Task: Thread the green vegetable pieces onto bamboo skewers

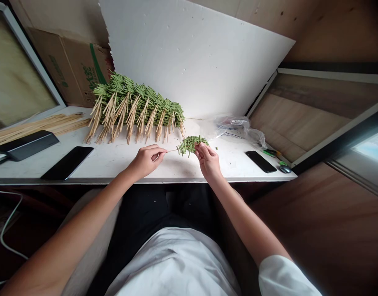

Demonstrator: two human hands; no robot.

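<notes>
— Finished, apparently?
— Stacked green skewers [142,95], along the bench's [167,170] back edge.
— Remaining?
— Bare sticks [61,124], left edge; loose green pieces [189,144], between front and back edges.
— Your grip?
— Left hand [148,161]: pinching one thin stick [172,151]. Right hand [209,162]: pinched, contents unclear.

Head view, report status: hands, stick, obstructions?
Left hand pinching thin stick. Right hand at green pieces, grip unclear. Stacked skewers behind, apart from both hands.
</notes>
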